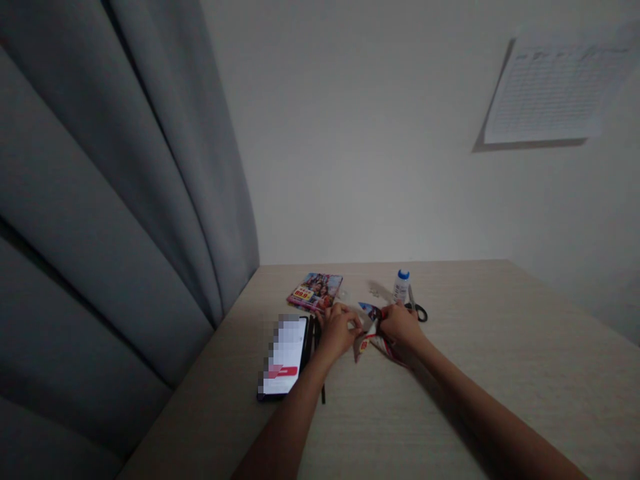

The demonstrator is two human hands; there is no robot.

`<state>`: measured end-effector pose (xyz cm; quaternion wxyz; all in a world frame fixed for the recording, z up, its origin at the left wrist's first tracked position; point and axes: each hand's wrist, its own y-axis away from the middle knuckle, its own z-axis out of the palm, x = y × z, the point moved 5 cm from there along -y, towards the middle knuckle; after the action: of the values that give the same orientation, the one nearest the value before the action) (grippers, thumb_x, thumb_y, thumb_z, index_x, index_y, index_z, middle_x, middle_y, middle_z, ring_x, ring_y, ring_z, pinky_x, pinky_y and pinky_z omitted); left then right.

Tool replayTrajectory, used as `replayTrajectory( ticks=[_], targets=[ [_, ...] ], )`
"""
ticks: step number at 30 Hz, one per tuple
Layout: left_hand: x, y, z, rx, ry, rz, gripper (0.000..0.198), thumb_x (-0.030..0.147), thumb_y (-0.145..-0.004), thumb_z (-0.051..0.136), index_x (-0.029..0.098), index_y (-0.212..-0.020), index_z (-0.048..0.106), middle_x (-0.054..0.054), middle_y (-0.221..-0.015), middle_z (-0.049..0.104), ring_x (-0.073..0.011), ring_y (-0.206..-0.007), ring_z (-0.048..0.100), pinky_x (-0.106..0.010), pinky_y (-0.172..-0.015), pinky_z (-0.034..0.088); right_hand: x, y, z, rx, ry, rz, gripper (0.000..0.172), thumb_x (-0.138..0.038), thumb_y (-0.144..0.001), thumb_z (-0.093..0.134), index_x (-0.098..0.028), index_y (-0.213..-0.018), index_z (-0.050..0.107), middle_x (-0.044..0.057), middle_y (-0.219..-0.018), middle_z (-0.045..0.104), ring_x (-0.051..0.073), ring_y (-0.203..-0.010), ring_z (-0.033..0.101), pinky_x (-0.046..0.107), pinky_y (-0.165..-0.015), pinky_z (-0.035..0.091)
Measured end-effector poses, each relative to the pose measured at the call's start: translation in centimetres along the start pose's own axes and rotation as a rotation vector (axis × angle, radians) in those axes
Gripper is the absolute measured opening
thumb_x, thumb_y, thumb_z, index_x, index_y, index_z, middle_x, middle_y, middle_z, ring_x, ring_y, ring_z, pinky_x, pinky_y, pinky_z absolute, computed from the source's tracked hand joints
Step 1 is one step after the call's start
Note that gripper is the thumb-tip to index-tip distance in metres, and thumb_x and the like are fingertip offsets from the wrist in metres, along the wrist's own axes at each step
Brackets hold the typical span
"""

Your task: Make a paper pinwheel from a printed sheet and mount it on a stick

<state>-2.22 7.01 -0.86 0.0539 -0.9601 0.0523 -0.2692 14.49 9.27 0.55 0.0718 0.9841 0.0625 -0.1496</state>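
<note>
Between my hands is a folded piece of printed paper (366,343), coloured with red, white and blue, its corners sticking out at angles. My left hand (341,329) pinches its left side with the fingertips. On the other side, my right hand (400,325) is closed on the paper's edge, and the fingers partly hide it. Just behind the right hand stand a white bottle with a blue cap (401,285) and scissors with a black handle loop (423,313).
A colourful printed leaflet (320,288) lies behind my left hand. Left of my forearm is a phone with a lit screen (287,353), beside thin dark sticks (323,395). A grey curtain (175,167) hangs along the table's (500,347) left edge; a wall closes off the back.
</note>
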Motion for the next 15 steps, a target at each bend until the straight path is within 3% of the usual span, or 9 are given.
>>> replayTrajectory(
  ticks=[15],
  targets=[
    [-0.14, 0.12, -0.09, 0.002, 0.005, -0.024, 0.011, 0.031, -0.076, 0.079, 0.03, -0.087, 0.077, -0.003, -0.118, 0.059, -0.0288, -0.123, 0.045, -0.058, -0.116, 0.009, 0.64, 0.35, -0.25, 0.014, -0.042, -0.025, 0.02, -0.021, -0.076, 0.06, -0.02, -0.088, 0.076, 0.015, -0.1, 0.075, 0.033, -0.122, 0.055, 0.042, -0.096, 0.039]
  ],
)
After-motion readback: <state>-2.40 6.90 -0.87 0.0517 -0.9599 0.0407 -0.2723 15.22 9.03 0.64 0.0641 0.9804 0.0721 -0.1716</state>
